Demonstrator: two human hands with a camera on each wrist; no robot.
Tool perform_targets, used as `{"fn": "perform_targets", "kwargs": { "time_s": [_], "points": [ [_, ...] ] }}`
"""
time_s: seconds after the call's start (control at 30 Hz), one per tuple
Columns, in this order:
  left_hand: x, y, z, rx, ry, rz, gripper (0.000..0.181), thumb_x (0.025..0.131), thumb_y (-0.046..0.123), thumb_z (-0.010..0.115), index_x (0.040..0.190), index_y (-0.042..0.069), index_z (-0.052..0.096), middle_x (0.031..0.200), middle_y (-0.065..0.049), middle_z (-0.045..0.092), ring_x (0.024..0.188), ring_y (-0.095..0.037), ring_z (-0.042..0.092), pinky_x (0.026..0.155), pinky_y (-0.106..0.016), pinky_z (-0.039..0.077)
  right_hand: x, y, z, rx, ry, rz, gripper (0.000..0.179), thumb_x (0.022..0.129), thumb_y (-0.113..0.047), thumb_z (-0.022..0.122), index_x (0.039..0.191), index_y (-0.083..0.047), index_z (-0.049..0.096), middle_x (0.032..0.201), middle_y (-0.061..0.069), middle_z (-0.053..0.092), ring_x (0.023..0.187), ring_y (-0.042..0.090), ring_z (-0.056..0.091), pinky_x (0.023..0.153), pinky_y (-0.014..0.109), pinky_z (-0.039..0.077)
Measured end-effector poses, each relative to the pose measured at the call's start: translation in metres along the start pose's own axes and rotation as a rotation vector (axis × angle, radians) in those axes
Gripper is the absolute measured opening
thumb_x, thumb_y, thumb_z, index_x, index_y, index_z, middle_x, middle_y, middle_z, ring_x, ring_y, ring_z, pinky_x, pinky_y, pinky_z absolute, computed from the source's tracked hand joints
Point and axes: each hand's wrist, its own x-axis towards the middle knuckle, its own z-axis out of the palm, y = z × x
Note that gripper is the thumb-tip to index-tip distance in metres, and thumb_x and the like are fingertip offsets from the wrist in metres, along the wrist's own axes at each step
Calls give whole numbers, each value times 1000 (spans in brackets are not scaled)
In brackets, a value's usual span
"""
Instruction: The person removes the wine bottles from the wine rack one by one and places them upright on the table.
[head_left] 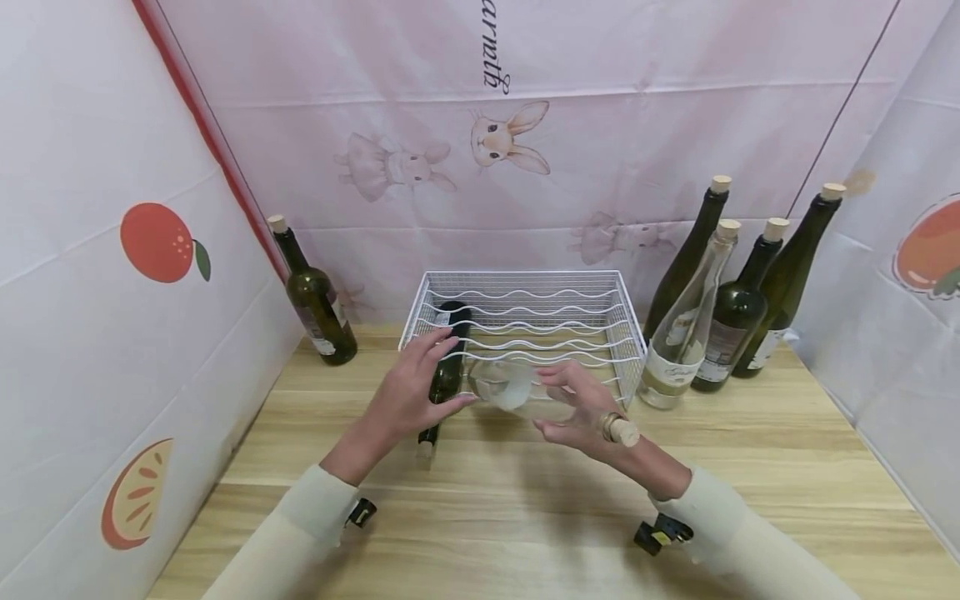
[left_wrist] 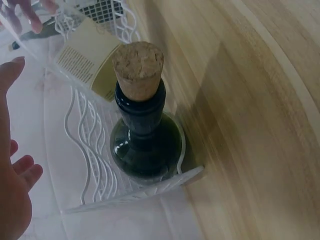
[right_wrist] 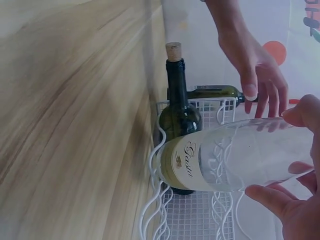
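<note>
My right hand [head_left: 577,408] grips a clear glass wine bottle [head_left: 502,387] by its neck end, fingers and thumb on opposite sides. The bottle is tilted, base toward a white wire wine rack [head_left: 630,333], cork by my right wrist. In the right wrist view, its base with a cream label [right_wrist: 187,162] overlaps the rack's wavy front wires. A dark green bottle [head_left: 448,371] lies in the rack's left part, its corked neck [left_wrist: 138,107] pointing out the front. Over that bottle hovers my left hand [head_left: 405,387], fingers spread and relaxed, holding nothing.
Right of the rack stand several corked bottles: a clear one [head_left: 675,358] in front, dark ones [head_left: 738,321] around it. Another dark bottle [head_left: 318,312] stands at the back left. Printed cloth walls [head_left: 525,200] close off the back and sides of the wooden table [head_left: 480,533].
</note>
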Motion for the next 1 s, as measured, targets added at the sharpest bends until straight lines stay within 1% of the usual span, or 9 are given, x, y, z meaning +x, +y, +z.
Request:
{"fn": "perform_targets", "kwargs": {
  "time_s": [0.1,0.2,0.33,0.47,0.6,0.67,0.87,0.93,1.0],
  "points": [
    [1,4,1,-16,-13,7,101,72,41,95,150,3,45,154,-20,48,141,-35,50,116,-50,48,1,-3,0,46,23,29,56,61,17,87,108,6,58,117,28,68,104,40,71,80,44,65],
    [2,7,2,-31,-22,13,102,72,42,95,151,4,44,155,-19,47,143,-35,48,117,-50,47,3,-5,-2,120,30,37,57,61,21,83,110,10,56,116,31,66,110,24,71,80,45,64],
    [3,11,5,-40,-41,23,101,73,45,93,151,4,44,156,-18,47,142,-34,49,117,-49,47,6,-7,-3,209,16,72,59,61,26,80,112,13,53,117,33,62,119,-3,60,83,44,64],
    [5,15,8,-53,-56,34,101,73,47,93,151,4,45,155,-18,48,141,-33,50,118,-48,47,9,-9,-5,230,-3,131,59,63,26,80,113,13,53,120,31,63,120,-7,57,84,41,64],
    [6,18,10,-48,-58,45,103,71,45,94,153,7,43,155,-17,49,141,-32,50,118,-47,47,12,-11,-9,245,-28,189,57,67,23,81,116,13,52,124,29,62,118,-5,60,85,39,64],
    [7,20,11,-40,-59,55,103,71,46,94,152,6,44,154,-17,50,141,-32,50,116,-46,49,13,-12,-11,253,-35,216,56,70,21,81,117,12,52,126,28,61,118,0,63,85,38,64],
    [13,32,13,-31,-59,84,105,70,51,93,152,7,45,154,-15,50,140,-32,52,115,-44,50,14,-14,-15,277,-48,258,51,77,16,79,120,9,53,130,27,58,118,41,67,84,37,64],
    [15,37,14,-40,-57,96,107,70,51,94,153,8,43,154,-15,50,139,-31,53,115,-44,50,15,-16,-15,286,-57,268,50,79,15,78,121,8,53,131,28,56,117,48,66,83,36,65],
    [17,41,16,-53,-49,110,108,68,50,95,154,9,43,153,-16,50,138,-31,54,114,-43,51,15,-17,-15,293,-66,285,49,81,14,78,123,8,53,132,26,54,117,49,66,83,35,64]
  ]
}}
